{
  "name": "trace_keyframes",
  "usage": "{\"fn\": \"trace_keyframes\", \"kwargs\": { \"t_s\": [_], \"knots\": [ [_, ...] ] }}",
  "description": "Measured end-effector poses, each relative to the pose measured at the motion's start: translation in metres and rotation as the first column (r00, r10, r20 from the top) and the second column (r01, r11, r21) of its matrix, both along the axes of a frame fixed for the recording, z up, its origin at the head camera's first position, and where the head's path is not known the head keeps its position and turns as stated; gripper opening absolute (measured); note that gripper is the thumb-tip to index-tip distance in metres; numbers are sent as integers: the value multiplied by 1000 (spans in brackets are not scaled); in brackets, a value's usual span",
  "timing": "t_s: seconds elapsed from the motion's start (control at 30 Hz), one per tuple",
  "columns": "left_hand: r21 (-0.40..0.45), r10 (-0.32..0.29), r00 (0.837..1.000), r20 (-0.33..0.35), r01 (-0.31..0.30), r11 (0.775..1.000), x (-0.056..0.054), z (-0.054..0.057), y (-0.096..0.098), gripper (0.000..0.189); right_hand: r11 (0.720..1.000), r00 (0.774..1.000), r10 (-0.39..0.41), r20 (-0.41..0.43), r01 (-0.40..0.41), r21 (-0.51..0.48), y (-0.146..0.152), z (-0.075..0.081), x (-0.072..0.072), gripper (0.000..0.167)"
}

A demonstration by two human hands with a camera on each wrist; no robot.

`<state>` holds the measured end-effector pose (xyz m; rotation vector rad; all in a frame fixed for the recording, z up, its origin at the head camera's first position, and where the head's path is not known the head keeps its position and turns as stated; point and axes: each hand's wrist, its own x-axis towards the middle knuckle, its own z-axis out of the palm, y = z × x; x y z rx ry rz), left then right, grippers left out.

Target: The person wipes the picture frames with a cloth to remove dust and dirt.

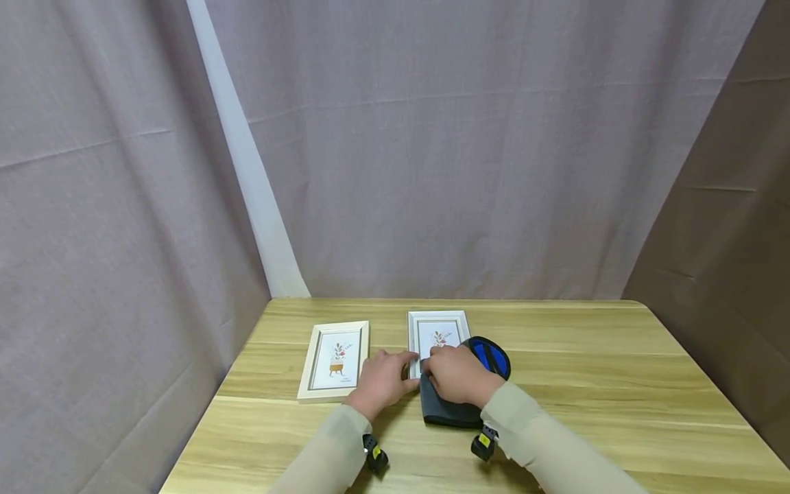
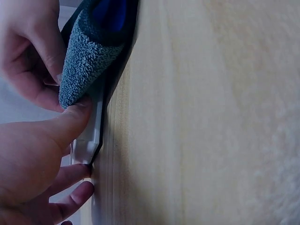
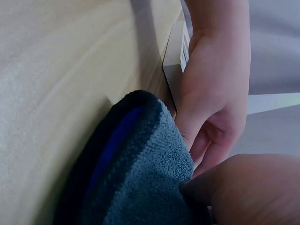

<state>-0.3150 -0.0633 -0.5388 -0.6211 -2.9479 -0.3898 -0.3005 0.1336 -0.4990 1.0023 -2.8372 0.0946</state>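
Note:
A white picture frame with a flower print lies on the table. At its near left corner my left hand holds the frame, with the thumb at the near edge and the other fingers along the left side. My right hand pinches a grey microfiber cleaning pad over the near part of the frame. The pad has black edging and a blue back with a black strap. In the left wrist view a folded corner of the pad lies right by the left thumb. The near right part of the frame is hidden.
A cream picture frame with a similar print lies to the left, close to my left hand. The wooden table reaches back to a grey curtain, and more curtain hangs at both sides.

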Motion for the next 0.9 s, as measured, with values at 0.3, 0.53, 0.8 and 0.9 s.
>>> {"fn": "trace_keyframes", "kwargs": {
  "t_s": [0.3, 0.53, 0.8, 0.9],
  "knots": [
    [-11, -2, 1000, 6, 2, 1000, -2, -4, 0, 53, 994, 997, -76, -17, 77, 76, -4, -4, 5, 15],
    [-13, -4, 1000, 8, 4, 1000, -3, -2, 2, 54, 983, 991, -130, -34, 133, 128, -4, -1, 10, 17],
    [4, -5, 1000, 24, 4, 1000, -2, -3, -1, 63, 979, 990, -129, -60, 137, 150, 6, -3, 14, 18],
    [15, -8, 1000, 27, 8, 1000, -1, -3, -1, 65, 976, 988, -141, -68, 150, 158, 15, -4, 17, 19]
  ]
}}
